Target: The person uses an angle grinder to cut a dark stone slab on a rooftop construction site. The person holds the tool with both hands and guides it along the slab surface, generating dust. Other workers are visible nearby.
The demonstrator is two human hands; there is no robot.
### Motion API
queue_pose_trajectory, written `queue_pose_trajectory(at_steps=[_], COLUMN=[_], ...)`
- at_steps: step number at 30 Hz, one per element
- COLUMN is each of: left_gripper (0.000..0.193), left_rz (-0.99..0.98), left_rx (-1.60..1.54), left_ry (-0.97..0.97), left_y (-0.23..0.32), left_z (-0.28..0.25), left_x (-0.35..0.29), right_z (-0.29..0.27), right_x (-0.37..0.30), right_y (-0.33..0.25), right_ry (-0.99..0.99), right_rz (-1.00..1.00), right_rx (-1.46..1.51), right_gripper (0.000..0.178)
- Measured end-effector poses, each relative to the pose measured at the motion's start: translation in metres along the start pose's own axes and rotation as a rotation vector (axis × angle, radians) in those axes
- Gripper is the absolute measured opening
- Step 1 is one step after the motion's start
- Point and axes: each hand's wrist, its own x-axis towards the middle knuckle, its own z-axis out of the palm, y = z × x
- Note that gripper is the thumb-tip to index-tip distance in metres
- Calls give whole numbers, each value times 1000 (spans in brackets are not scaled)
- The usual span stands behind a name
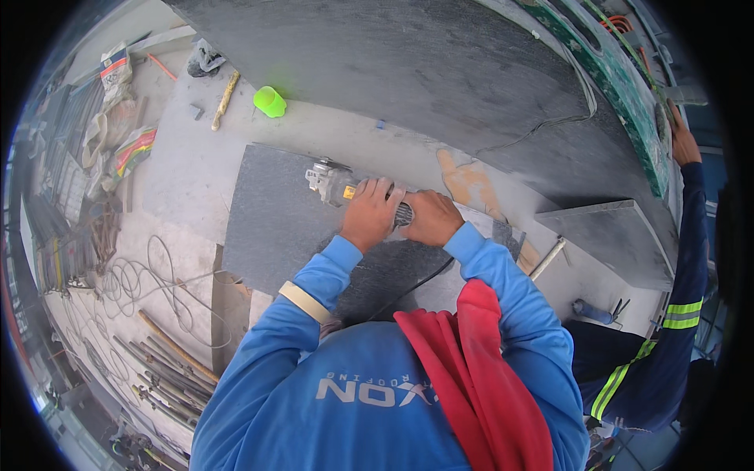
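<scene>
Fingers [382, 188] of both hands are clamped on an angle grinder [328, 182], whose head points left, with its disc [333, 164] on the far side. Starting at the left, a loose tangle of wire [126, 276] lies beyond the near left part of a dark grey slab [267, 200]. A bright green cup [269, 102] sits past the slab's far edge. The grinder is over the slab, close to that far edge; whether the disc touches the stone, I cannot tell. The left hand [369, 218] wraps the body behind the head, and the right hand [432, 218] closes round the rear end, just beside it. A dark cord [428, 278] shows below the right sleeve, running toward the near side. At the far right, a co-worker's hand [685, 143] is at the edge of a green panel [640, 141].

The step in hand looks like cutting or smoothing the slab's far edge. The next move probably calls for a steady two-handed hold, disc lined up with the edge, cord kept clear.
</scene>
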Motion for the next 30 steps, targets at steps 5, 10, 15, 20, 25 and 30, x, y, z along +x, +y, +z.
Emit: queue_pose_trajectory(at_steps=[5,10,15,20,25,30], left_gripper=[54,47,46,49,56,59], left_rz=[20,0,-11,-29,-48,-47], left_rx=[-43,-31,12,24,25,15], left_ry=[6,0,0,-28,-43,-44], left_y=[31,18,-11,-36,-61,-45], left_z=[16,15,4,-4,-16,-20], left_x=[4,0,-2,-6,-8,-5], right_z=[-9,-5,4,14,20,7], right_x=[-30,-17,11,35,62,45], right_y=[16,13,1,-10,-27,-26], right_ry=[11,-27,-29,21,-49,-45], right_rz=[28,30,-24,-75,-17,-14], right_rx=[8,-40,6,61,68,26], right_gripper=[45,45,44,45,44,41])
